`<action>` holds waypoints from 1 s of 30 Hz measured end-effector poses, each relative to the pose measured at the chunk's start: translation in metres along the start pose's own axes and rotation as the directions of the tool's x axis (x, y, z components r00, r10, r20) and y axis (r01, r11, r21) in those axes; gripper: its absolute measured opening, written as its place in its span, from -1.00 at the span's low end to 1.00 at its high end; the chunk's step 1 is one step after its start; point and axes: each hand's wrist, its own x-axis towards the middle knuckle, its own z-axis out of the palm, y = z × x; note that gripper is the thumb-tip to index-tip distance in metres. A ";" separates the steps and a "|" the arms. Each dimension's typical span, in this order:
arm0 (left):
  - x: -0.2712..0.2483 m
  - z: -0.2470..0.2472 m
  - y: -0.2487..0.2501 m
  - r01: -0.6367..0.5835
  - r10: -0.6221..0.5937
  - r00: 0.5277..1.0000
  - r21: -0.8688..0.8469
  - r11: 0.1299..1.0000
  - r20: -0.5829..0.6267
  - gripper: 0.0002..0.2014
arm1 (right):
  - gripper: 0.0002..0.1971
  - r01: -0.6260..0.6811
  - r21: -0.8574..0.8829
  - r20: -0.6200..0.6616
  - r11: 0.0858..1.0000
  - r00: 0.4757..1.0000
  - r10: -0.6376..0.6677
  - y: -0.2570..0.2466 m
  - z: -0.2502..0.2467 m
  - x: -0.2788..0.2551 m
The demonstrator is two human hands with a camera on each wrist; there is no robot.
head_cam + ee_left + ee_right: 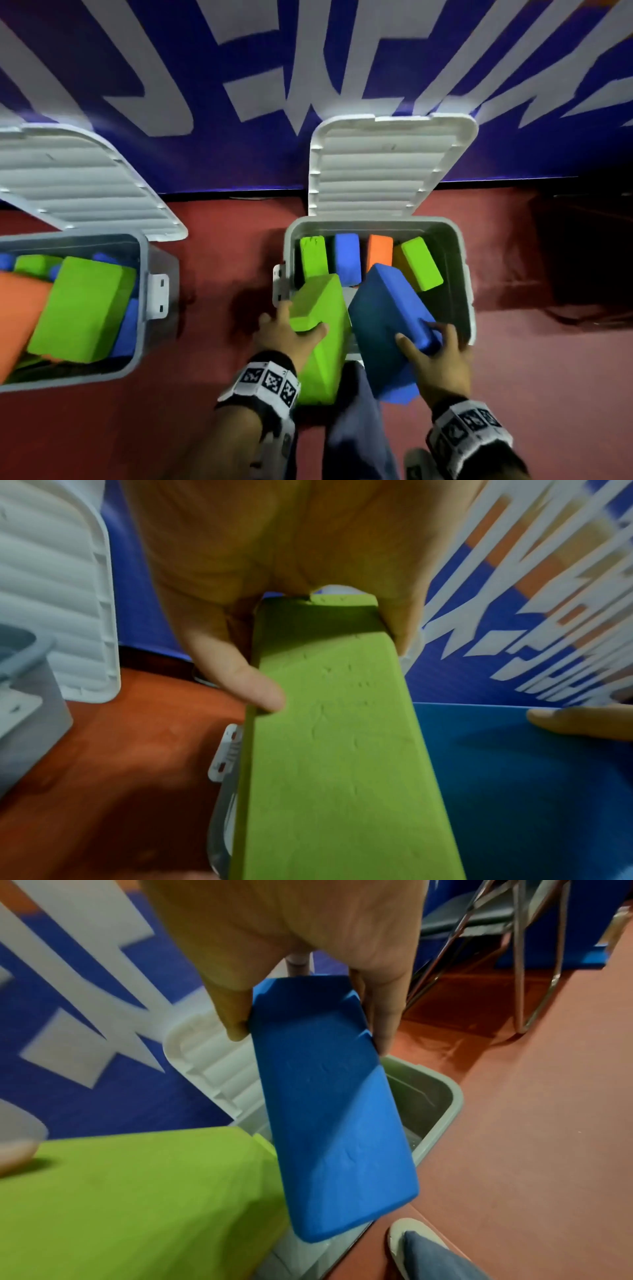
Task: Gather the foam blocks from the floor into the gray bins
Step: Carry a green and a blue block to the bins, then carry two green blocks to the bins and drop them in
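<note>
Centre frame, left hand point(289, 330) grips green block point(320, 329), right hand point(436, 356) grips blue block point(388, 329) above gray bin point(467, 274); lower both upright into free front space.

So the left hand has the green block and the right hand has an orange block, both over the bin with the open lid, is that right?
Not quite. The right hand holds a blue block, not an orange one; the head view and the right wrist view both show it. The rest stands: the left hand grips the green block, and both are over the gray bin with its lid open.
</note>
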 end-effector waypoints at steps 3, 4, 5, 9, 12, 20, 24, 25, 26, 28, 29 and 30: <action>0.037 0.031 0.005 0.034 -0.038 0.998 0.073 0.997 0.057 -0.20 | -0.43 0.099 -0.193 0.095 0.976 0.992 -0.082 0.011 0.027 0.041; 0.045 0.040 0.005 0.058 -0.064 0.994 0.076 0.995 0.086 -0.17 | -0.42 0.141 -0.263 0.153 0.954 0.983 -0.103 0.013 0.032 0.050; 0.052 0.048 0.005 0.083 -0.090 0.990 0.076 0.994 0.108 -0.14 | -0.42 0.183 -0.323 0.211 0.928 0.970 -0.118 0.014 0.036 0.058; 0.070 0.062 0.004 0.112 -0.125 0.983 0.100 0.989 0.132 -0.13 | -0.39 0.282 -0.479 0.330 0.832 0.936 -0.127 0.012 0.046 0.080; 0.088 0.061 0.006 0.140 -0.154 0.979 0.114 0.984 0.130 -0.11 | -0.40 0.353 -0.593 0.409 0.723 0.906 -0.107 0.004 0.057 0.096; 0.140 0.075 0.020 0.131 -0.160 0.979 0.212 0.968 0.124 -0.06 | -0.42 0.395 -0.649 0.469 0.650 0.881 -0.067 -0.016 0.111 0.139; 0.148 0.091 0.001 -0.005 -0.002 0.998 0.109 0.994 0.067 -0.09 | -0.11 0.160 -0.314 0.491 0.936 0.871 0.015 0.003 0.135 0.150; 0.146 0.096 -0.008 -0.048 0.047 0.998 0.037 0.998 0.031 -0.08 | -0.09 0.100 -0.239 0.465 0.966 0.885 0.023 0.011 0.138 0.149; 0.143 0.101 -0.015 -0.100 0.100 0.995 -0.037 0.994 -0.003 -0.07 | -0.10 0.061 -0.194 0.433 0.979 0.901 0.030 0.019 0.141 0.146; 0.136 0.109 -0.026 -0.239 0.233 0.970 -0.090 0.967 -0.076 -0.07 | -0.18 0.046 -0.163 0.337 0.986 0.941 0.012 0.035 0.144 0.137; 0.132 0.113 -0.028 -0.318 0.308 0.940 -0.052 0.947 -0.144 -0.10 | -0.22 0.064 -0.161 0.284 0.985 0.959 -0.015 0.040 0.145 0.133; 0.128 0.117 -0.031 -0.372 0.367 0.908 0.016 0.928 -0.202 -0.16 | -0.25 0.089 -0.164 0.231 0.982 0.972 -0.049 0.044 0.146 0.128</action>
